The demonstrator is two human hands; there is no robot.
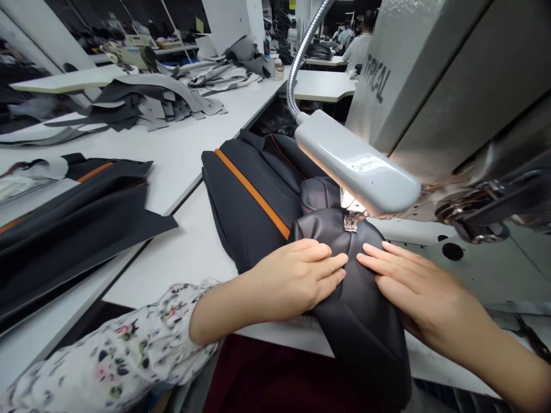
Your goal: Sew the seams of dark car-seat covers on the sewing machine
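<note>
A black leather-like seat cover (252, 172) with an orange stripe lies across the sewing machine's bed, its near end hanging over the front edge. The metal presser foot (350, 221) rests on a seam in it. My left hand (301, 275) lies on the cover left of that seam, fingers stretched out towards it. On the other side, my right hand (413, 278) presses flat with its fingers extended. Both sets of fingertips are just in front of the presser foot. The undersides of both hands are hidden.
The sewing machine head (413, 74) stands at the right, with a lamp (355, 160) on a bendable neck close above the presser foot. More black cover pieces (77, 223) lie at the left. Grey fabric scraps (155, 97) are piled behind. A person (359, 51) sits in the background.
</note>
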